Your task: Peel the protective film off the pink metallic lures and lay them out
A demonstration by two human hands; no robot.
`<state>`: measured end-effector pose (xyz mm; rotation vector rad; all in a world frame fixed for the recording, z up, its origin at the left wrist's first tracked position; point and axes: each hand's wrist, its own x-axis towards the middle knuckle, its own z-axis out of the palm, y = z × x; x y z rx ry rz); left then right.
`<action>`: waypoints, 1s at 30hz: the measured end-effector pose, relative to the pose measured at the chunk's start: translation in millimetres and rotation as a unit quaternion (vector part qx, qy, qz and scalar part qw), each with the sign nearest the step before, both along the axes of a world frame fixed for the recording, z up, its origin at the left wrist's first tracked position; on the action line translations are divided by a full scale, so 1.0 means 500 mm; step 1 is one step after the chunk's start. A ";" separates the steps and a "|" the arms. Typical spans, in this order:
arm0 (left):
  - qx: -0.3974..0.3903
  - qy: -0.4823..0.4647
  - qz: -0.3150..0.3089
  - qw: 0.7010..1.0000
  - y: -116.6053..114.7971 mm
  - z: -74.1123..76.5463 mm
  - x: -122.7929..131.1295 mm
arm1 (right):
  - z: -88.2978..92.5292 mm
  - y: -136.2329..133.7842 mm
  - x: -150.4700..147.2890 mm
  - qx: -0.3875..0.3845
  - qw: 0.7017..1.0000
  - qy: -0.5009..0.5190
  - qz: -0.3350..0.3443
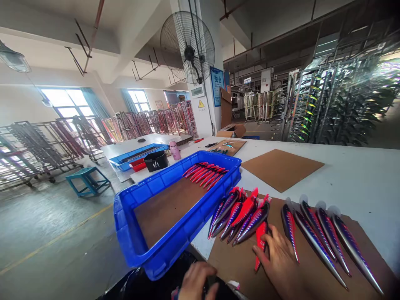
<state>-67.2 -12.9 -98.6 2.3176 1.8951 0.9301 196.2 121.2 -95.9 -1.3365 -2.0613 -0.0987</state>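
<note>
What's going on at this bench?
A person's right hand has its fingers on a red lure beside a pile of lures on brown cardboard. The left hand is low in the frame near the table edge; whether it holds anything is unclear. Five longer lures lie to the right of the right hand. A row of red lures lies at the far end of the blue tray.

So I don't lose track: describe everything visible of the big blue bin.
The bin looks like blue plastic: rectangular, with ribbed walls. It sits open side up at the edge of the white table, its support partly hidden. A brown sheet lines its floor; reddish lures lie side by side at its far end. The left hand is near, apparently not touching.
</note>
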 end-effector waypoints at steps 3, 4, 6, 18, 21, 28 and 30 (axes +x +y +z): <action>0.027 0.015 -0.064 0.997 0.038 -0.008 0.076 | -0.015 0.006 -0.001 0.003 0.999 0.016 -0.028; 0.030 0.019 -0.056 0.998 0.048 -0.011 0.098 | -0.017 0.007 -0.001 0.002 0.999 0.021 -0.030; 0.037 0.032 -0.036 0.998 0.058 -0.018 0.128 | -0.015 0.009 0.000 -0.002 0.999 0.032 -0.021; 0.055 -0.277 0.014 0.959 0.041 -0.005 0.119 | 0.014 0.053 0.077 -0.008 0.999 0.009 -0.043; 0.043 -0.381 -0.004 0.924 0.045 0.025 0.126 | 0.010 0.060 0.083 0.001 0.998 -0.021 -0.059; -0.091 -0.599 -0.037 0.795 0.054 0.056 0.132 | 0.019 0.056 0.090 0.015 0.997 -0.044 -0.059; -0.123 -0.625 -0.030 0.770 0.055 0.050 0.139 | 0.030 0.055 0.096 0.012 0.997 -0.045 -0.055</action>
